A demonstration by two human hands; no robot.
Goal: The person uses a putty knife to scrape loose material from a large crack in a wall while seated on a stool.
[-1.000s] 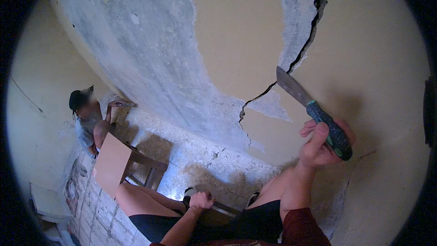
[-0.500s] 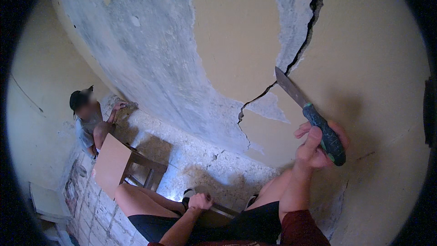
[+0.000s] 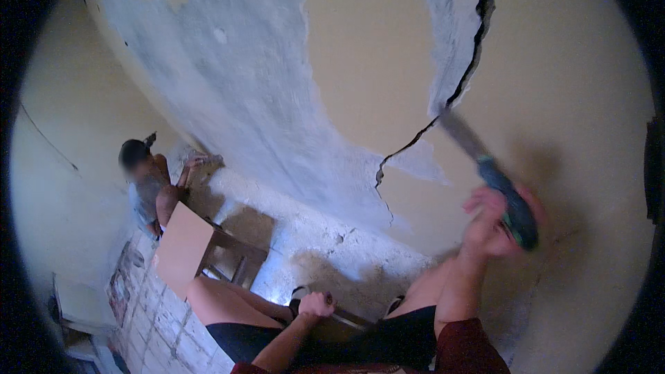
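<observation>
My right hand [image 3: 488, 225] is closed around the dark green and black handle of a knife [image 3: 507, 201]. Its blade, smeared by motion, points up and left, the tip at the long dark crack [image 3: 463, 79] in the wall. My left hand [image 3: 317, 303] is low between my thighs, its fingers wrapped around something; a dark end pokes out by the thumb and a greyish bar runs off to the right. What that thing is cannot be made out. The beige wall [image 3: 367, 48] has broad patches of bare grey-white plaster [image 3: 249, 76] beside the crack.
A wooden chair or stool with a flat tan top [image 3: 183, 246] stands left of my knee. Beyond it another person [image 3: 149, 183] crouches by the wall's base, an arm reaching to it. Worn floor tiles [image 3: 149, 315] and a pale piece of furniture [image 3: 82, 301] are at lower left.
The whole view has shifted slightly, moving the scene right. My right hand and the knife are now blurred, the blade still at the crack. The other person's head is lowered more.
</observation>
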